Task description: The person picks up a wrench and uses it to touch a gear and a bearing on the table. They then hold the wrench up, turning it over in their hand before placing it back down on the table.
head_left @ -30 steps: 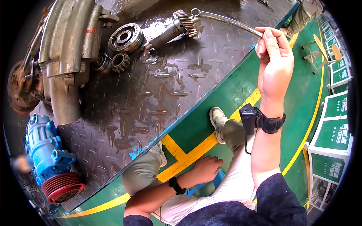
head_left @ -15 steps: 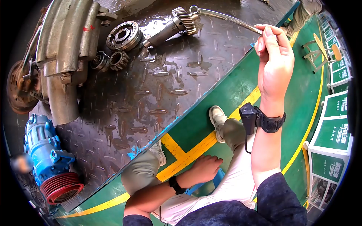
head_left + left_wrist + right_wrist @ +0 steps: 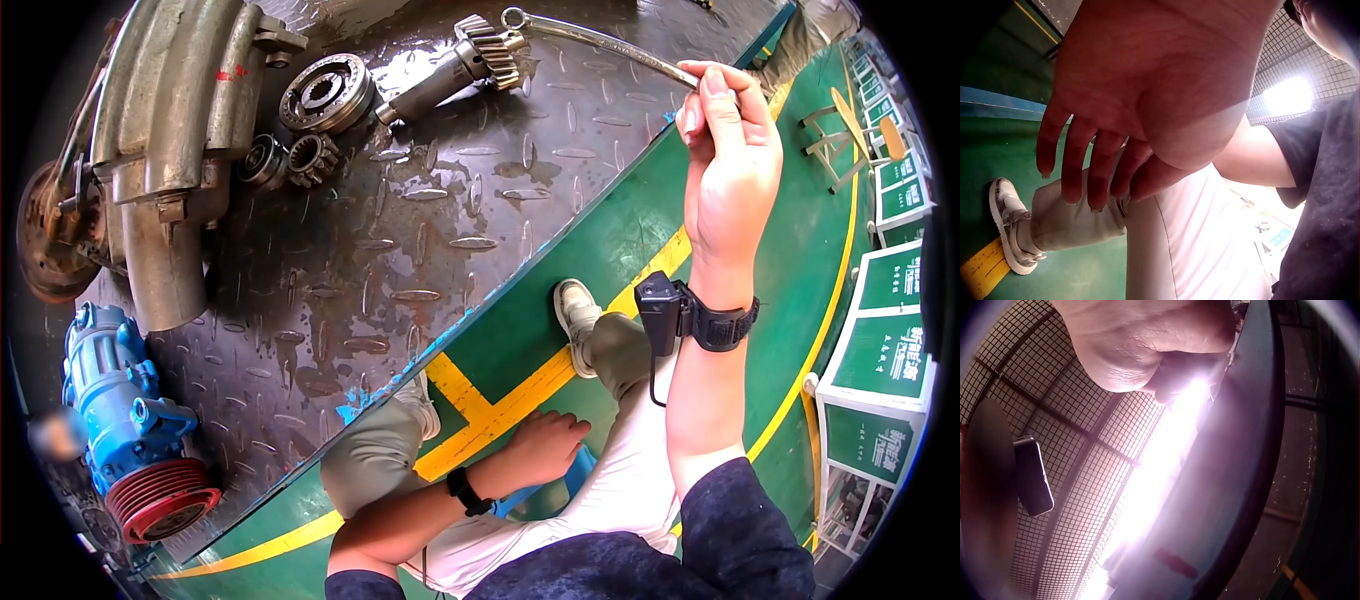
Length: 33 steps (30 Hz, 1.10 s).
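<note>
My right hand (image 3: 732, 170) pinches one end of a long steel ring spanner (image 3: 610, 45) between thumb and fingers, above the table's edge. The spanner's far ring end is right beside the tip of a gear shaft (image 3: 440, 85), which lies on the metal table (image 3: 420, 250). That gripped end is hidden by the fingers. Low over my lap is my left hand (image 3: 548, 445), holding nothing, its fingers loosely bent. In the left wrist view the palm of the left hand (image 3: 1160, 81) shows with fingers hanging down.
A synchronizer ring assembly (image 3: 326, 93), a bearing (image 3: 262, 162) and a small gear (image 3: 313, 160) lie left of the shaft. A large metal housing (image 3: 170, 150) and a blue compressor-like unit (image 3: 115, 390) stand farther left. A wooden stool (image 3: 850, 135) is on the floor at right.
The right hand has risen slightly in view with the spanner, whose ring end sits a little farther from the shaft tip. Table parts shift slightly in view. The left hand stays put.
</note>
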Tool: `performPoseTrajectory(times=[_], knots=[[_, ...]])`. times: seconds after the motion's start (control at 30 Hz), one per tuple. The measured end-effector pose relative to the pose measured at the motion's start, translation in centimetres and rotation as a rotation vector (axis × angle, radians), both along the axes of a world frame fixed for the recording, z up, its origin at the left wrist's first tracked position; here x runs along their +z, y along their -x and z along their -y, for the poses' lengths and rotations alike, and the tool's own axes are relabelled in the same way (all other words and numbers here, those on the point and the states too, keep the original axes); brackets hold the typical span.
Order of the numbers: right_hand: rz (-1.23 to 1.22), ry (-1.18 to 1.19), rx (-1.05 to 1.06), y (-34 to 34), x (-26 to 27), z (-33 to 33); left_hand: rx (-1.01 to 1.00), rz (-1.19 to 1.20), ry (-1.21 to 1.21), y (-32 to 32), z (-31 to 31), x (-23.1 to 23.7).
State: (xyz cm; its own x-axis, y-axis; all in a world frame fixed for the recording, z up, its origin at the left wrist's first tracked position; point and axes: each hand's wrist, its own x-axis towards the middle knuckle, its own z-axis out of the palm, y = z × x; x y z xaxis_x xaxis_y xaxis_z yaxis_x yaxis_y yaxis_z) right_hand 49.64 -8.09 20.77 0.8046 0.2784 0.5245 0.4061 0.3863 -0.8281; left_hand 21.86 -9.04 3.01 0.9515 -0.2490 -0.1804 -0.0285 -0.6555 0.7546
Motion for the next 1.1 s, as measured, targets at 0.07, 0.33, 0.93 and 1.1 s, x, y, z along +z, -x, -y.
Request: performPoseTrajectory(times=[0.07,0.33,0.93,1.1], knots=[[0.008,0.003,-0.001,0.0,0.0,0.0,-0.005,-0.006,-0.001,0.0,-0.1,0.0],[0.02,0.019,0.002,0.0,0.0,0.1,-0.005,0.003,-0.008,0.0,-0.1,0.1],[0.579,0.661,-0.205,-6.2,7.6,-5.1,0.001,0.037,-0.022,0.6,-0.6,0.0],[0.874,0.82,-0.343,-8.6,7.1,-7.4,0.052,0.016,-0.032,1.1,-1.0,-0.5]])
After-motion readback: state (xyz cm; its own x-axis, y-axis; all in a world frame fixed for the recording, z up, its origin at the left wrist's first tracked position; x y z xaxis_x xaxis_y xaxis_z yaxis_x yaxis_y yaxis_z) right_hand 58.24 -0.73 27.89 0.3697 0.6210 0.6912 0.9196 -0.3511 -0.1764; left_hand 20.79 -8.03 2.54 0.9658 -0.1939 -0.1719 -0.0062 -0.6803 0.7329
